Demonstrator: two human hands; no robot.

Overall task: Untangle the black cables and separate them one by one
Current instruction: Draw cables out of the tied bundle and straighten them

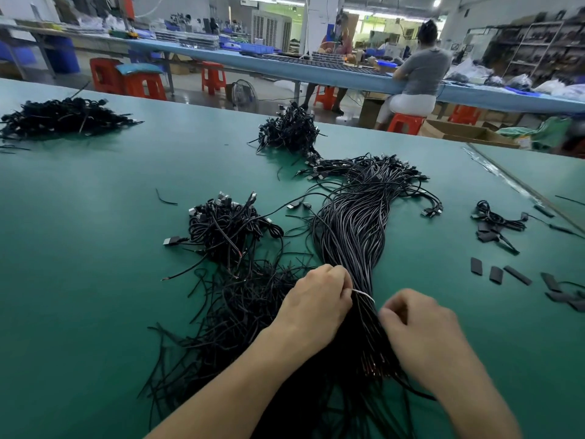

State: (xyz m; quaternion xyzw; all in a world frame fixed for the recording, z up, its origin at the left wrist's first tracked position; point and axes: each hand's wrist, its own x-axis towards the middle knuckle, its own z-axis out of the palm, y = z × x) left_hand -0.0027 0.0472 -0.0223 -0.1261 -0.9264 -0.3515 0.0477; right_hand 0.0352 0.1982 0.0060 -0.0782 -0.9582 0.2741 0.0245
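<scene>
On the green table (95, 217), down the middle: long bundle of black cables (351, 229), laid lengthwise away from the near edge, plug ends fanned out at the far end, bare ends near the forearms. Cinched around the bundle close to the hands: thin white tie (364, 296).

Left hand (316, 305): fingers curled, pinching the tie's left end against the cables. Right hand (421, 337): fingers curled in on the bundle, just beside the tie's other end; hard to tell whether also gripping the tie.

Left of the bundle, touching it: flat heap of loose black strands (240, 312). Beyond that: tangled pile with plugs (224, 229). Farther back: second tangled pile (291, 128), and a third at the far left (63, 117). To the right, well apart: small coil (497, 220) and short black sleeve pieces (493, 274).

Across the aisle: seated person (421, 71) on a red stool (405, 122) at another bench.
</scene>
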